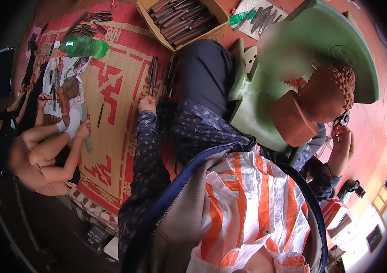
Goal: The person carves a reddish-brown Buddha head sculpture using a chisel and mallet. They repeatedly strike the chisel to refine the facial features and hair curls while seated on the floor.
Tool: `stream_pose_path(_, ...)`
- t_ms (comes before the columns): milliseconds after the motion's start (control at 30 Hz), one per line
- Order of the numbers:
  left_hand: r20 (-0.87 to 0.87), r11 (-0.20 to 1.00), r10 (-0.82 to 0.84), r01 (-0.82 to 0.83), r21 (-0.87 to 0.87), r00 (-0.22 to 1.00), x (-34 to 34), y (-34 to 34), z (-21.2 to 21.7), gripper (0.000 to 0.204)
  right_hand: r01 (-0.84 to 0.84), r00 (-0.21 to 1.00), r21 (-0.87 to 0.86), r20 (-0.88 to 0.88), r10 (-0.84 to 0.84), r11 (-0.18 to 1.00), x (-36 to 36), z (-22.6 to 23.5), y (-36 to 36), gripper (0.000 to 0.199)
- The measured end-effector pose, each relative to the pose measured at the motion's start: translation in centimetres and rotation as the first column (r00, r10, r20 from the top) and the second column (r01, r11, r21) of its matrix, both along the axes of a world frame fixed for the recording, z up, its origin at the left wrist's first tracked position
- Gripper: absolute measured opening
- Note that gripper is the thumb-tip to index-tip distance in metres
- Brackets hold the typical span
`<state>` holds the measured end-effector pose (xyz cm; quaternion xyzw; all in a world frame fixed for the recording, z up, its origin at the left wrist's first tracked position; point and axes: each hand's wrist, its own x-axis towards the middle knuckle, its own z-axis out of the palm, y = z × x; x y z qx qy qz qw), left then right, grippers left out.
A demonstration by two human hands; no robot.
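Left hand [147, 104] stretched to the woven mat [111, 136], fingers curled at dark metal rods [153, 75] lying there; grip on them unclear. Right hand [342, 148] raised beside the green plastic chair [266, 104], fingers clenched on a small dark object [341, 119]. Cardboard box [184, 18] of more rods beyond, green bottle [84, 46] left, another person [43, 154] seated nearby

Red-patterned woven mat [111, 82], reddish floor [371, 123]

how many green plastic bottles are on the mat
1: a clear green plastic bottle lying on its side near the far left edge of the red and tan woven mat. Others may be hidden behind the people or outside the view.
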<state>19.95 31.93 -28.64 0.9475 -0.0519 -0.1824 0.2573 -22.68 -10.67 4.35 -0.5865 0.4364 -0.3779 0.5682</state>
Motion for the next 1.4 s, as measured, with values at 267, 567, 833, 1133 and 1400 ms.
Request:
stream_pose_path(267,0.294,0.987,0.153,-0.161,0.002,0.943,0.8,-3.2,0.3,0.022,0.062,0.975,-0.003,-0.215,-0.061,0.998,-1.1,0.1,0.5,0.029)
stream_pose_path(567,0.251,0.87,0.358,-0.224,-0.439,0.899,6.7,-5.3,4.4,0.022,-0.022,0.653,0.272,-0.725,0.219,0.962,-7.2,-4.8,2.2,0.04)
stream_pose_path(833,0.27,0.73,0.194,0.045,-0.682,0.943,9.5,-14.9,10.0,0.02,-0.266,0.683,-0.031,-0.711,0.166,0.963,-8.5,-7.2,2.3,0.045)
stream_pose_path(1133,0.344,0.756,-0.167,0.344,-0.558,0.924,8.0,-23.7,13.8,0.02,-0.669,0.268,0.094,-0.894,0.358,0.737,-7.1,-6.2,2.5,0.042)
stream_pose_path(1400,0.086,0.804,-0.593,0.585,0.107,0.8,8.1,-31.2,10.7,0.022,-0.696,0.147,0.163,-0.921,0.36,0.7,-6.6,-6.5,3.0,0.041)
